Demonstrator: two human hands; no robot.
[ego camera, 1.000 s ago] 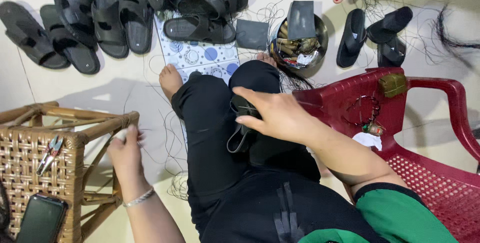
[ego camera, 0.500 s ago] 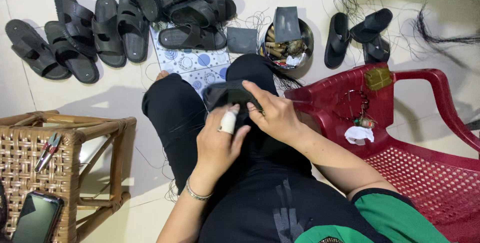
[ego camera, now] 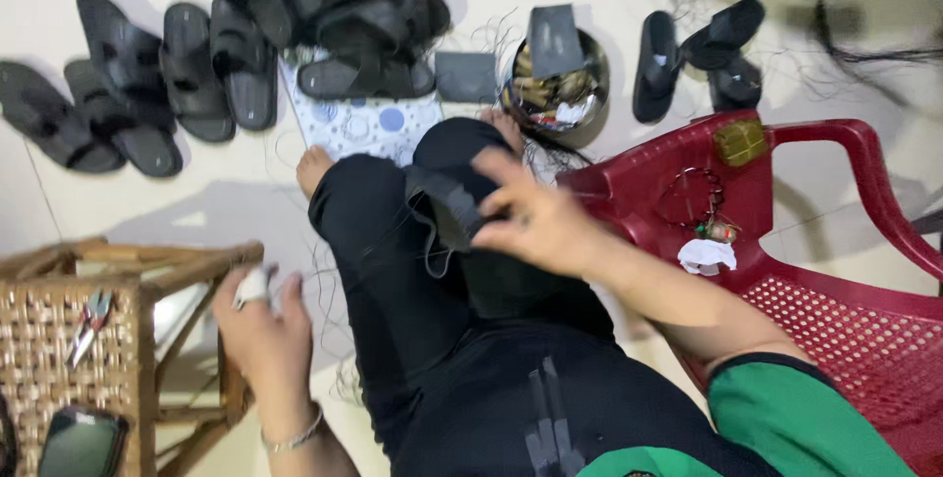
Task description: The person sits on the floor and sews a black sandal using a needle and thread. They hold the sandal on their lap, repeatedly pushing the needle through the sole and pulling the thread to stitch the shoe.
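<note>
I sit on the floor with my legs in black trousers. My right hand [ego camera: 535, 222] rests on my knee and grips a black sandal upper piece [ego camera: 447, 204] with loose threads hanging from it. My left hand [ego camera: 263, 320] is pulled out to the left beside the wicker stool [ego camera: 118, 359]; its fingers are pinched and one finger wears a white wrap. A thin thread seems to run from it toward the piece, too faint to be sure.
Black sandals [ego camera: 187, 69] lie in rows and a pile [ego camera: 334, 5] on the floor ahead. A round metal bowl [ego camera: 555, 79] holds scraps. A red plastic chair [ego camera: 786, 231] lies on my right. Small pliers [ego camera: 88, 325] and a phone [ego camera: 83, 443] rest on the stool.
My left hand has drawn away from the black piece on my knee, out to the left near the stool. My right hand still holds the piece.
</note>
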